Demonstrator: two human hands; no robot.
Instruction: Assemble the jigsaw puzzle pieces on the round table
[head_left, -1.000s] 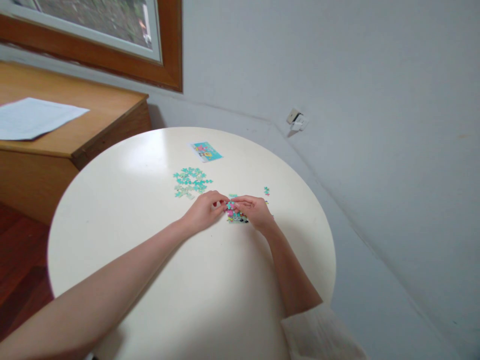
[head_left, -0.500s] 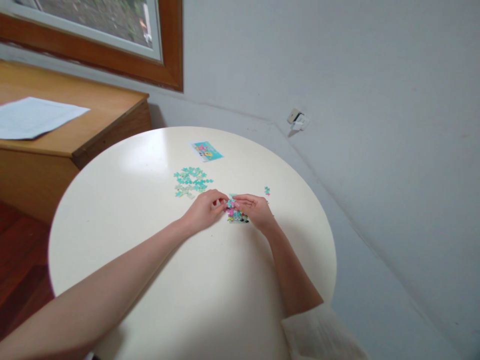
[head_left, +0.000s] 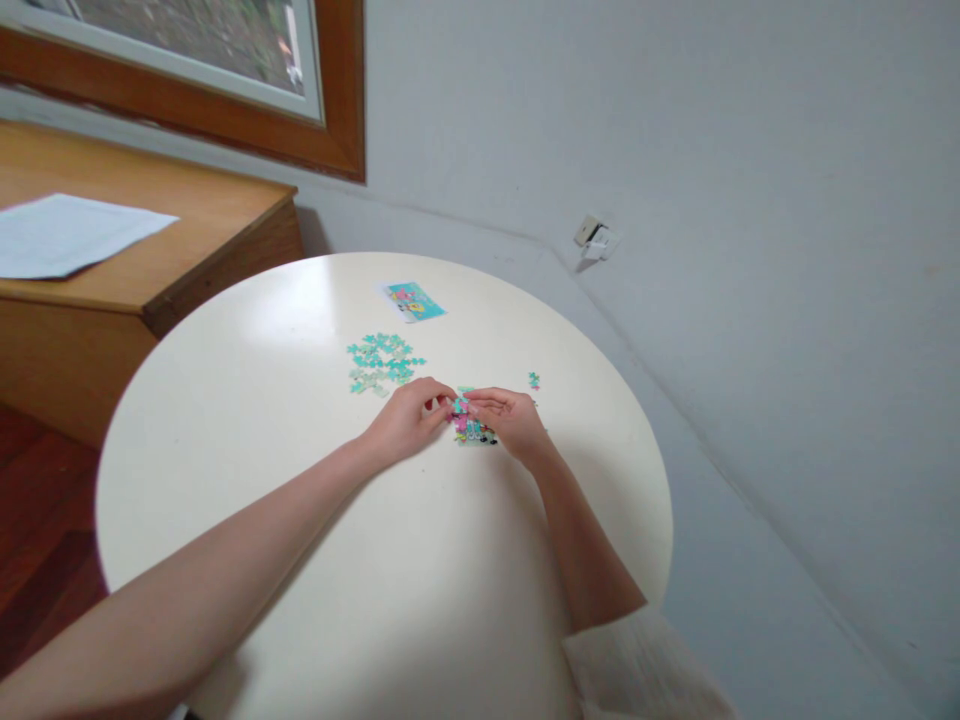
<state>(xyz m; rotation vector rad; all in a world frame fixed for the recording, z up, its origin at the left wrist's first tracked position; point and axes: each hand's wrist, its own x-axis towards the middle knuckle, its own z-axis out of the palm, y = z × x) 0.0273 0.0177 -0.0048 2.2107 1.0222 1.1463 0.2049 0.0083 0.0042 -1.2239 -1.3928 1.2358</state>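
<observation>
A small, partly joined jigsaw puzzle [head_left: 471,428] in pink, teal and yellow lies on the round white table [head_left: 330,570], between my two hands. My left hand [head_left: 411,418] pinches at its left edge, thumb and forefinger closed on the pink and teal pieces. From the other side my right hand [head_left: 514,422] reaches over the puzzle, its thumb and fingers closed at the upper part and covering the right side. Which single piece each hand grips is too small to make out. Loose teal puzzle pieces [head_left: 384,362] lie in a heap beyond my left hand.
Behind the heap lies a picture card [head_left: 417,302] with a colourful print. A few stray pieces [head_left: 534,381] sit to the right of my right hand. At the left stands a wooden cabinet [head_left: 225,235] with white paper [head_left: 75,235] on top.
Hardly anything differs. Both hands stay at the puzzle, with at most a slight shift of the fingers on its left edge.
</observation>
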